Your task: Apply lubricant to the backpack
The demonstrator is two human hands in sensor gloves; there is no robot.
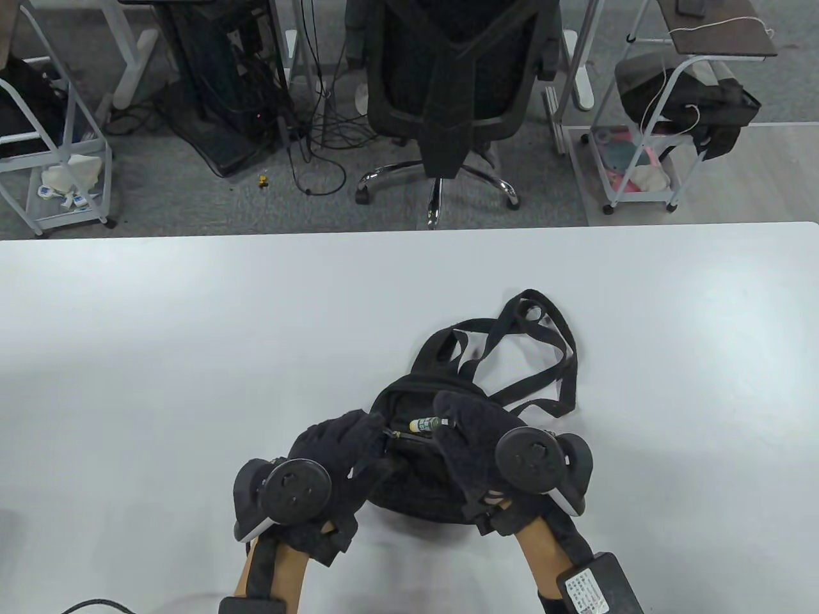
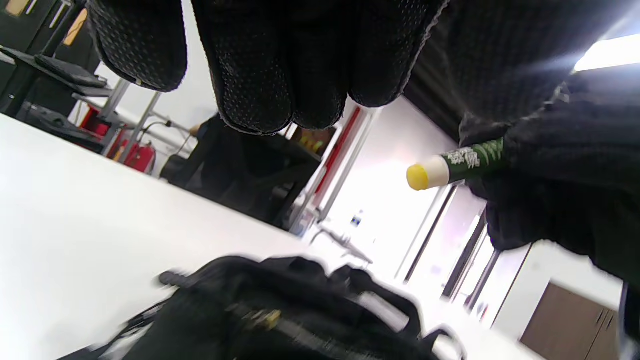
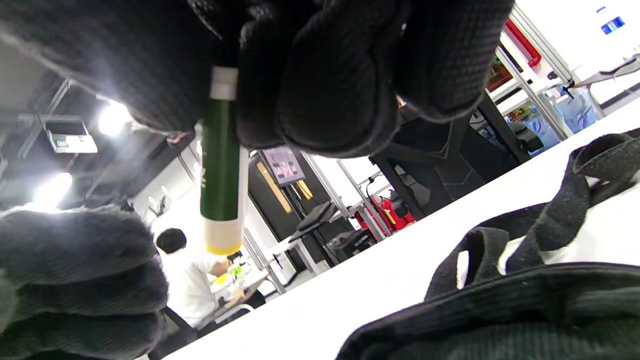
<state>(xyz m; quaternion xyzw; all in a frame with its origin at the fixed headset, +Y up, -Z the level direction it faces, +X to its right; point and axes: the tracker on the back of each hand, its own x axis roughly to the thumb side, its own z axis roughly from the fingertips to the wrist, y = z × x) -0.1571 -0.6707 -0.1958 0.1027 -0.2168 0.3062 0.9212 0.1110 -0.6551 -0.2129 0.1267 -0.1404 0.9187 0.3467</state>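
A small black backpack point(image 1: 409, 489) lies on the white table point(image 1: 192, 358), its straps point(image 1: 563, 358) spread to the far right. My right hand point(image 1: 448, 422) grips a green lubricant stick point(image 1: 423, 423) with a yellow tip, held level over the backpack's open top and pointing left. The stick shows in the left wrist view point(image 2: 450, 167) and the right wrist view point(image 3: 220, 165). My left hand point(image 1: 365, 435) hovers at the backpack's left edge. Its fingers point(image 2: 260, 75) hang just above the backpack point(image 2: 280, 310) and hold nothing. The backpack also shows in the right wrist view point(image 3: 525, 310).
A black office chair point(image 1: 448, 83) stands beyond the table's far edge. White trolleys stand on the floor at the left point(image 1: 57, 160) and the right point(image 1: 646, 147). A cable point(image 1: 89, 604) lies at the table's near left edge.
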